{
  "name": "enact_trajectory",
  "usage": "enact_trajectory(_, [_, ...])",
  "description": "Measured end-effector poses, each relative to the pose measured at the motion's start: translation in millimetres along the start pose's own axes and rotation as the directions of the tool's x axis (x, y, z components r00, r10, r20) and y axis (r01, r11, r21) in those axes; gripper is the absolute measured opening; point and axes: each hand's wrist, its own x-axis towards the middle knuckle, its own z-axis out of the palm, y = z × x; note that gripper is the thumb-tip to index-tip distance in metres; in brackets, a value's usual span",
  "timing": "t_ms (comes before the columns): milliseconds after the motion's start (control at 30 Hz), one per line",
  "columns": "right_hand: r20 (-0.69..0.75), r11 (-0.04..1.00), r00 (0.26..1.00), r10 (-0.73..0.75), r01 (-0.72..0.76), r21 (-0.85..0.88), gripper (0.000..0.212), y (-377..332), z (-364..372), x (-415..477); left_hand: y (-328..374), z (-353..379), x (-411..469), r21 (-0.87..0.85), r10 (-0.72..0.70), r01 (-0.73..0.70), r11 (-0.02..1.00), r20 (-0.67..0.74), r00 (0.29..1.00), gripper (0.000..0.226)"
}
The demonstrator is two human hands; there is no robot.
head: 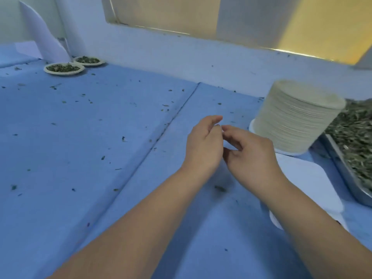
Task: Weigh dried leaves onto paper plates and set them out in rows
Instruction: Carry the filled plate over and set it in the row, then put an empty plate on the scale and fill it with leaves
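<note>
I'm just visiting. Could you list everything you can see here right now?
Filled plates: two, pale with dark green leaves, far left by the wall.
Plate stack: one, cream, tall, right of the hands.
Metal tray: one, silver, heaped with dried leaves, right edge.
White platform: one, below the stack; possibly the scale.
Table cover: blue, strewn with leaf crumbs.
Left hand: empty, fingers curled.
Right hand: empty, fingertips meeting the left.

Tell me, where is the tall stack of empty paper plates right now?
The stack of paper plates stands on the right of the blue table, just beyond the right hand and beside the metal tray of dried leaves.
</note>
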Motion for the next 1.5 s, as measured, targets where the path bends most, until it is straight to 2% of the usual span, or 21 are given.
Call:
enact_trajectory(200, [-0.241, 0.991, 0.965, 0.108, -0.124, -0.052, 0.028, 59.7, -84.4, -72.9, -12.2, 82.9, -45.2, 0.041, 0.031, -0.038, 0.998, 0.157, 0.987, 0.038])
enact_trajectory(367, [-0.340, 0.976, 0.921, 0.189, -0.213, -0.036, 0.027, 96.3, -121.7, -100.7, -6.6, 110.4, -40.4, 0.070, 0.113, -0.125, 0.990, 0.153, 0.982, 0.037])
enact_trajectory(467, [-0.372, 0.969, 0.906, 0.204, -0.240, -0.053, 0.026, 113.6, -133.7, -110.0, 4.5, 122.8, -28.6, 0.137, 0.241, -0.254, 0.957, 0.108, 0.965, 0.032])
enact_trajectory(533, [-0.387, 0.964, 0.892, 0.232, -0.264, -0.030, 0.026, 123.0, -137.3, -111.7, 14.3, 132.1, -22.3, 0.237, 0.410, -0.420, 0.876, 0.091, 0.907, 0.026])
enact_trajectory(567, [-0.396, 0.960, 0.883, 0.250, -0.279, -0.017, 0.026, 126.4, -137.7, -111.2, 19.1, 137.3, -17.5, 0.300, 0.503, -0.511, 0.806, 0.108, 0.857, 0.025])
enact_trajectory(633, [-0.414, 0.951, 0.867, 0.278, -0.308, -0.005, 0.025, 131.7, -136.8, -109.9, 31.1, 149.1, -0.9, 0.448, 0.644, -0.656, 0.607, 0.205, 0.737, 0.031])
enact_trajectory(667, [-0.424, 0.950, 0.861, 0.281, -0.312, -0.004, 0.025, 133.2, -136.2, -110.1, 38.6, 155.8, 9.9, 0.516, 0.671, -0.697, 0.498, 0.280, 0.687, 0.037])
enact_trajectory(700, [-0.432, 0.951, 0.859, 0.275, -0.308, -0.005, 0.025, 133.8, -135.4, -110.3, 47.0, 162.5, 21.4, 0.574, 0.663, -0.716, 0.397, 0.360, 0.656, 0.043])
enact_trajectory(767, [-0.434, 0.958, 0.864, 0.256, -0.287, -0.007, 0.025, 134.3, -134.5, -112.1, 63.3, 174.5, 42.3, 0.672, 0.572, -0.705, 0.228, 0.493, 0.655, 0.050])
enact_trajectory(867, [-0.434, 0.965, 0.873, 0.225, -0.262, -0.026, 0.024, 133.6, -134.6, -114.7, 79.6, 185.4, 58.2, 0.739, 0.383, -0.667, 0.094, 0.591, 0.710, 0.047])
enact_trajectory(933, [-0.440, 0.968, 0.873, 0.209, -0.249, -0.034, 0.024, 133.9, -135.3, -113.4, 85.9, 188.6, 56.5, 0.735, 0.330, -0.678, -0.016, 0.644, 0.690, 0.041])
enact_trajectory(1033, [-0.448, 0.973, 0.874, 0.187, -0.227, -0.036, 0.023, 135.7, -136.1, -111.8, 92.7, 191.2, 51.3, 0.681, 0.261, -0.694, -0.233, 0.732, 0.630, 0.030])
enact_trajectory(1100, [-0.442, 0.977, 0.881, 0.167, -0.207, -0.044, 0.022, 135.4, -134.9, -112.5, 95.6, 192.1, 51.1, 0.630, 0.220, -0.701, -0.333, 0.775, 0.593, 0.027])
enact_trajectory(1333, [-0.426, 0.987, 0.895, 0.135, -0.161, -0.027, 0.022, 133.0, -130.8, -108.6, 96.2, 188.5, 52.2, 0.590, 0.208, -0.709, -0.385, 0.804, 0.557, 0.024])
enact_trajectory(1400, [-0.401, 0.985, 0.905, 0.143, -0.169, -0.029, 0.021, 133.2, -129.8, -107.7, 95.9, 190.0, 52.2, 0.574, 0.226, -0.716, -0.398, 0.818, 0.530, 0.032])
enact_trajectory(1500, [-0.395, 0.983, 0.907, 0.148, -0.179, -0.043, 0.021, 133.7, -130.1, -108.0, 96.6, 192.8, 50.1, 0.563, 0.248, -0.713, -0.418, 0.826, 0.506, 0.056])
